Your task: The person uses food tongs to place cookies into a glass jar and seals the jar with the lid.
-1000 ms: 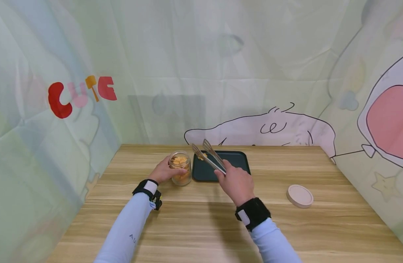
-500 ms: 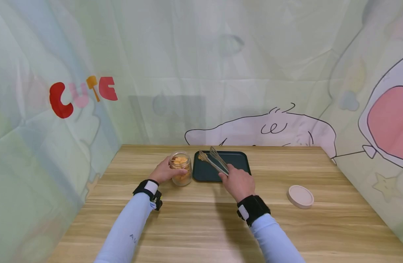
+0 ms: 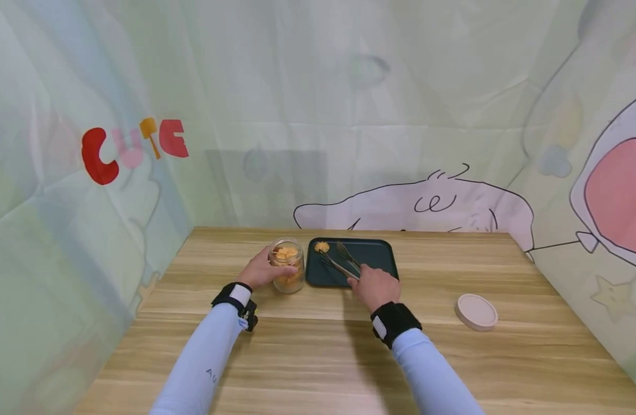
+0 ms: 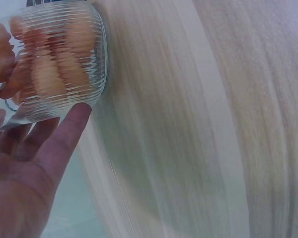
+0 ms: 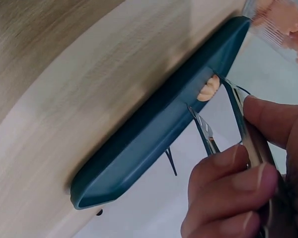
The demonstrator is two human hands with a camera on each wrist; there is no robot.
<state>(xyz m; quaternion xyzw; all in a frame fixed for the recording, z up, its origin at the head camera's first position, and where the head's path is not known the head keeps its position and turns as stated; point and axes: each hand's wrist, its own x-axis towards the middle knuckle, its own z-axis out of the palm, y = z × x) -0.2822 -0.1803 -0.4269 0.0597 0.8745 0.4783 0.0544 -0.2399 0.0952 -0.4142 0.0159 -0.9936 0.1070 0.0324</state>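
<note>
My left hand [image 3: 263, 271] holds an open glass jar [image 3: 288, 281] of orange-tan cookies at the tray's left side, thumb across its front. In the left wrist view the thumb lies along the ribbed glass [image 4: 59, 64]. Metal tongs [image 3: 341, 268] are gripped in my right hand [image 3: 377, 286], their arms spread over the dark tray [image 3: 372, 252]. One cookie [image 3: 322, 246] lies in the tray's far left corner, just beyond the tong tips. In the right wrist view, the tong tips stand on either side of the cookie [image 5: 209, 89], nothing pinched between them.
A round pale pink lid [image 3: 476, 312] lies on the wooden table [image 3: 307, 357] to the right of my right hand. Behind the table's far edge hangs a printed cloth backdrop [image 3: 276, 115], with more cloth at both sides.
The tongs have come down over the tray and drawn back towards me, off the cookie, which stays in the corner. My left hand and the jar keep their place.
</note>
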